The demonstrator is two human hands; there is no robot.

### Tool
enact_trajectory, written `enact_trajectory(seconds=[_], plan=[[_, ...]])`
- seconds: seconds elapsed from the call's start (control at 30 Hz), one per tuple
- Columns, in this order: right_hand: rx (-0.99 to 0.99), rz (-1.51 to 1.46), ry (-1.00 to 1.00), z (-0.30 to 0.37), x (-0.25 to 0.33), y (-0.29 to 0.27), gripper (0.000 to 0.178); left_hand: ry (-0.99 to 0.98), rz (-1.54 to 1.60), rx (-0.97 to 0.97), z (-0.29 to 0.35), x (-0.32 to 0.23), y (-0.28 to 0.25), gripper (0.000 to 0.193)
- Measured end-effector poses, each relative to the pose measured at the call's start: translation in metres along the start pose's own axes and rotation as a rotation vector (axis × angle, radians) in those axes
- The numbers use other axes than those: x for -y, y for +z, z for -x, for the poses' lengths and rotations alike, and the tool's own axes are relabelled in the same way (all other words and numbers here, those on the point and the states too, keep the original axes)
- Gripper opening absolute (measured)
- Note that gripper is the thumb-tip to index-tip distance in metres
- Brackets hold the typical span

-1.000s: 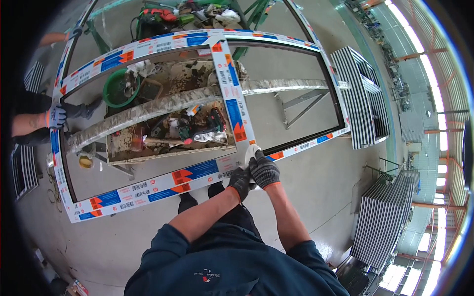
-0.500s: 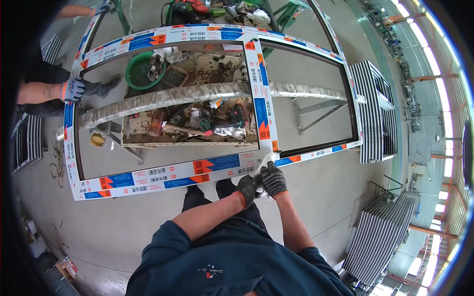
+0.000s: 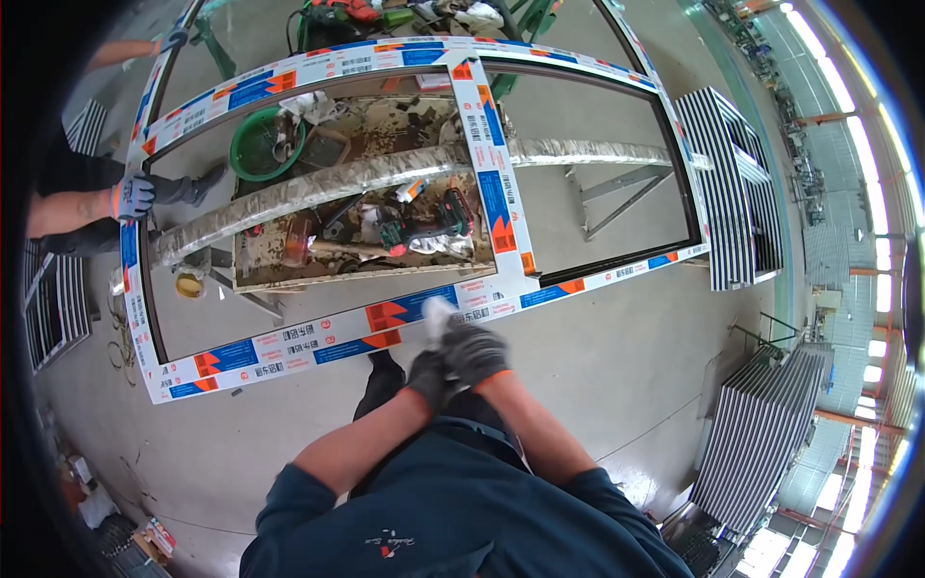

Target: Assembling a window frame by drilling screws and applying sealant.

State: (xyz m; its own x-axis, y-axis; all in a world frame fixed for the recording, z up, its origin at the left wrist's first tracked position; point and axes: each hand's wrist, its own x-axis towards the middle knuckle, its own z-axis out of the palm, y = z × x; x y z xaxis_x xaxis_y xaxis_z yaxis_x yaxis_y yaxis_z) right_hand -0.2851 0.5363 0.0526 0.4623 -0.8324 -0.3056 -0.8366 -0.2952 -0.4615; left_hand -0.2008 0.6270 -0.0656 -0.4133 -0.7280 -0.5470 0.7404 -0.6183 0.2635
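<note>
My two gloved hands are together in front of my body, just off the near bar of a large window frame (image 3: 494, 197) covered in white, blue and orange film. My right hand (image 3: 474, 353) is closed round a crumpled white cloth (image 3: 439, 316), whose end sticks out above the fingers toward the frame. Pressed against it from the left, my left hand (image 3: 431, 378) is curled, apparently gripping the cloth's lower part, which the gloves hide. Both gloves are dark grey with orange cuffs.
A wrapped support bar (image 3: 328, 196) runs under the frame. Below lie a wooden workbench (image 3: 361, 281) with a cordless drill (image 3: 457, 214) and a green basin (image 3: 234, 154). Another person's gloved hand (image 3: 134, 197) rests on the left bar. Stacked frames (image 3: 761, 453) stand right.
My hands have drawn back left from the near end of the dividing bar, taking the white cloth with them. My view of the frame has shifted slightly.
</note>
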Motion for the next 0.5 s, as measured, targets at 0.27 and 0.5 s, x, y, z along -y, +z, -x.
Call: enact_trajectory(seconds=[0.27,0.5], plan=[[0.043,-0.020,0.356,0.022,-0.082,-0.011,0.038,0.049,-0.502,-0.163,-0.015,-0.003,0.083,0.030],[0.131,0.002,0.273,0.003,-0.030,-0.007,0.036,-0.065,0.065,-0.199,0.000,-0.018,0.067,0.021]])
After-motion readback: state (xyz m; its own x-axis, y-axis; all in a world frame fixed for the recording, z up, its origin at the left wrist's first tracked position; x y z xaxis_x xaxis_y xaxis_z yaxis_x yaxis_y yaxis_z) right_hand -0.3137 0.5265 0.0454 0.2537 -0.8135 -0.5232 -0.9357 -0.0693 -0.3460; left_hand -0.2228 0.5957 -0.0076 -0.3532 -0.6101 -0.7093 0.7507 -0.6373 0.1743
